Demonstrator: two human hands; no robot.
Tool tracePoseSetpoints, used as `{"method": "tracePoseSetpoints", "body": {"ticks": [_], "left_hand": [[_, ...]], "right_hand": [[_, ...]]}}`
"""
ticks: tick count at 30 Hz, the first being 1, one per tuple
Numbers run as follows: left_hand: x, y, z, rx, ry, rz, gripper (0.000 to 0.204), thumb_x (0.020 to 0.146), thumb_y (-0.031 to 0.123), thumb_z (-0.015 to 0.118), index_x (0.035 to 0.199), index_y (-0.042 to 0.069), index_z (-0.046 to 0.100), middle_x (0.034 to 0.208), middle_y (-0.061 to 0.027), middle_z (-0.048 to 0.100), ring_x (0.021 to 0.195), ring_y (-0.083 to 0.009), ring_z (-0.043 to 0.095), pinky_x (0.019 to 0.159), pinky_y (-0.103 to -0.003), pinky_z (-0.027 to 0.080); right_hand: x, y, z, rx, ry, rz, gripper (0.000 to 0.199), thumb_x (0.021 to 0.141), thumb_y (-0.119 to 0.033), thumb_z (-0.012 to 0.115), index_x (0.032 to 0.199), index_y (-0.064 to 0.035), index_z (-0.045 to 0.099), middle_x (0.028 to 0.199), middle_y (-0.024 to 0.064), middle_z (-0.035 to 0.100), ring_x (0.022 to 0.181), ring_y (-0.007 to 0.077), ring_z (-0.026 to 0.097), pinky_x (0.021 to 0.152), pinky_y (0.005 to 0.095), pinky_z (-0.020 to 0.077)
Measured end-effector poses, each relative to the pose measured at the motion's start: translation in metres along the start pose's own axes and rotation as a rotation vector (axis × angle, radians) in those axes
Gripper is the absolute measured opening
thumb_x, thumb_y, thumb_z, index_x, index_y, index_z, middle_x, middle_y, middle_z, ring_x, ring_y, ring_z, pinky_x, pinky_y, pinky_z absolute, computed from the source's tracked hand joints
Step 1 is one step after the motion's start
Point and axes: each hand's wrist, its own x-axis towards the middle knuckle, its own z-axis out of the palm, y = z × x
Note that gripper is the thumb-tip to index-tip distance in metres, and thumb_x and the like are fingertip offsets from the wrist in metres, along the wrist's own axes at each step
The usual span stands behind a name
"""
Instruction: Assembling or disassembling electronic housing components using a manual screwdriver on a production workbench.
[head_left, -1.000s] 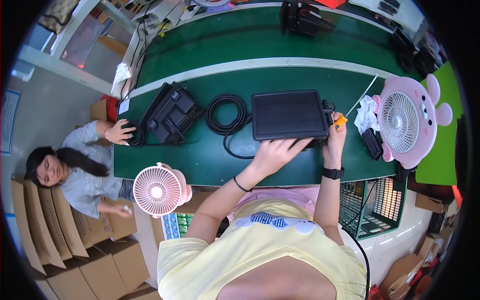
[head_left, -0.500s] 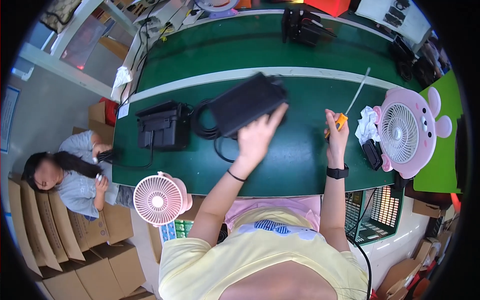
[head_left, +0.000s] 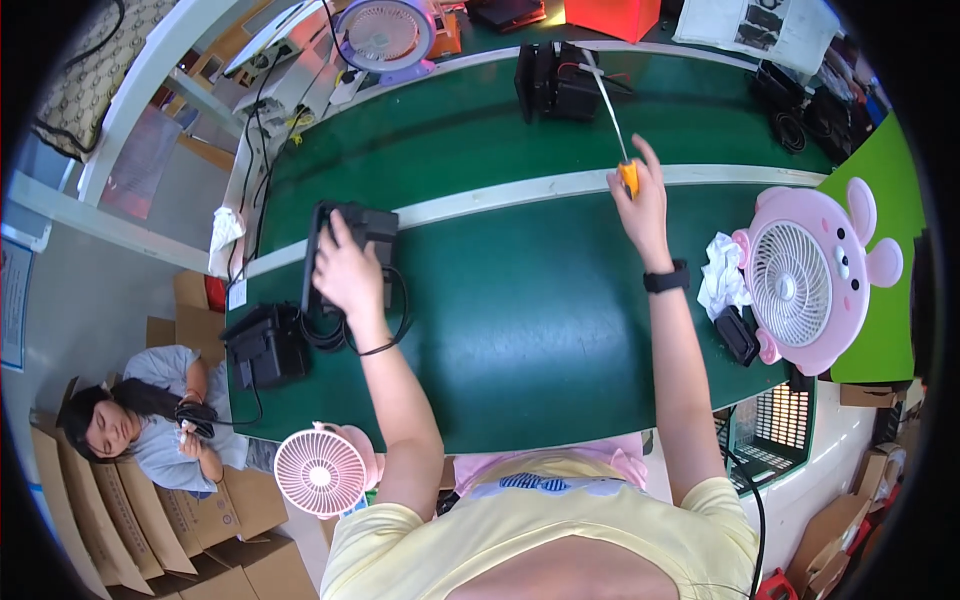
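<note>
1. Cardboard boxes (head_left: 90,500) are standing at the far left, beside a co-worker (head_left: 165,430) whose hands are holding a bundled black cable (head_left: 197,415).
2. Just inside the left end of our green surface (head_left: 530,350), a black device (head_left: 268,345) is sitting, and a small pink fan (head_left: 320,470) is showing below, by the near edge.
3. Right of that device, our left hand (head_left: 348,272) is resting on a black unit (head_left: 378,222) at the surface's left side; its fingers are spreading over it, though we cannot tell whether they are gripping. Black cord (head_left: 322,338) is looping beneath our wrist.
4. Farther back, another black device (head_left: 570,90) is standing beyond the pale strip.
5. Our right hand (head_left: 645,205) is grasping an orange-handled screwdriver (head_left: 628,178), its shaft pointing away from us.
6. Crumpled white paper (head_left: 722,275) is lying just beside a pink eared fan (head_left: 795,280) at the right end.
</note>
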Motion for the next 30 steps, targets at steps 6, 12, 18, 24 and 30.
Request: {"method": "tracePoseSetpoints", "body": {"ticks": [6, 12, 18, 24, 30], "left_hand": [[0.024, -0.033, -0.006, -0.065, -0.077, -0.079, 0.065, 0.086, 0.052, 0.069, 0.141, 0.019, 0.057, 0.133, -0.0096, 0.063, 0.105, -0.0334, 0.069, 0.085, -0.048, 0.056], [0.025, -0.044, -0.018, -0.104, -0.158, -0.196, 0.073, 0.079, 0.067, 0.068, 0.139, 0.026, 0.06, 0.114, -0.0143, 0.072, 0.102, -0.0356, 0.07, 0.084, -0.049, 0.057], [0.025, -0.042, -0.002, 0.053, -0.011, -0.02, 0.056, 0.088, 0.054, 0.066, 0.131, 0.018, 0.064, 0.133, -0.0078, 0.063, 0.115, -0.0316, 0.063, 0.092, -0.049, 0.05], [-0.043, 0.047, -0.034, -0.829, 0.119, 0.346, 0.029, 0.095, 0.022, 0.066, 0.119, 0.004, 0.068, 0.127, -0.0175, 0.065, 0.12, -0.0339, 0.061, 0.103, -0.042, 0.048], [-0.09, 0.071, -0.039, -1.52, -0.313, 0.153, 0.034, 0.102, 0.025, 0.058, 0.126, 0.002, 0.066, 0.127, -0.0126, 0.066, 0.125, -0.0255, 0.057, 0.107, -0.034, 0.041]], "right_hand": [[0.092, 0.051, 0.032, -0.132, -0.097, -0.188, 0.023, 0.087, -0.014, 0.072, 0.107, -0.0068, 0.063, 0.156, 0.0149, 0.034, 0.096, 0.0384, 0.067, 0.082, 0.0432, 0.0551], [0.059, 0.033, 0.047, -0.138, -0.304, -0.27, 0.024, 0.086, -0.018, 0.072, 0.107, -0.0081, 0.066, 0.105, 0.0127, 0.064, 0.092, 0.0365, 0.066, 0.076, 0.0455, 0.0551], [0.008, -0.071, 0.003, 0.216, -0.395, -0.188, 0.019, 0.088, -0.01, 0.069, 0.105, -0.0026, 0.061, 0.095, 0.0172, 0.068, 0.087, 0.0401, 0.067, 0.075, 0.0418, 0.0533], [-0.041, -0.131, -0.037, 0.65, -0.587, 0.176, 0.012, 0.094, 0.001, 0.057, 0.106, -0.0001, 0.057, 0.104, 0.0097, 0.072, 0.068, 0.0082, 0.062, 0.061, 0.0246, 0.0534], [-0.112, -0.175, -0.074, 0.819, -1.036, -0.156, 0.02, 0.087, -0.005, 0.065, 0.104, 0.002, 0.056, 0.106, 0.0164, 0.069, 0.088, 0.0271, 0.072, 0.079, 0.0363, 0.0558]]}}
